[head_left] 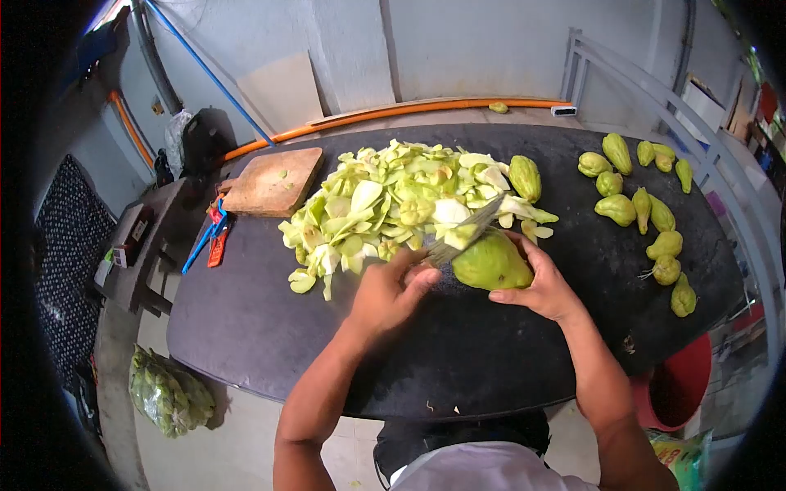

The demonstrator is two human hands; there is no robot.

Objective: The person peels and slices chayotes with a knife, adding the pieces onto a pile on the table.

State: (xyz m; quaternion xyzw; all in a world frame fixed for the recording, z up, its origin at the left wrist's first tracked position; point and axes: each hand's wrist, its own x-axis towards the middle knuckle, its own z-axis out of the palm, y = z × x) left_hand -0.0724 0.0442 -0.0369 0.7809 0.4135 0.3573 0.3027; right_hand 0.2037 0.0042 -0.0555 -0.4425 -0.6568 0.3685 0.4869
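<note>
My right hand (542, 278) is wrapped round the right side of a large green chayote (491, 260), held above the dark table (393, 327). On the other side, my left hand (395, 288) grips the handle end of a knife (468, 233), its fingers closed. The blade looks blurred and slants up and right, against the chayote's upper left side, with a pale slice on it. Just behind both hands lies a wide heap of pale green slices and peelings (360, 204). One whole chayote (525, 178) rests at the heap's right edge.
Several whole chayotes (616, 210) lie at the table's right. A wooden cutting board (274, 182) sits at the back left, beside red and blue tools (217, 233). On the floor are a filled plastic bag (170, 393) at left and a red bin (675, 385) at right.
</note>
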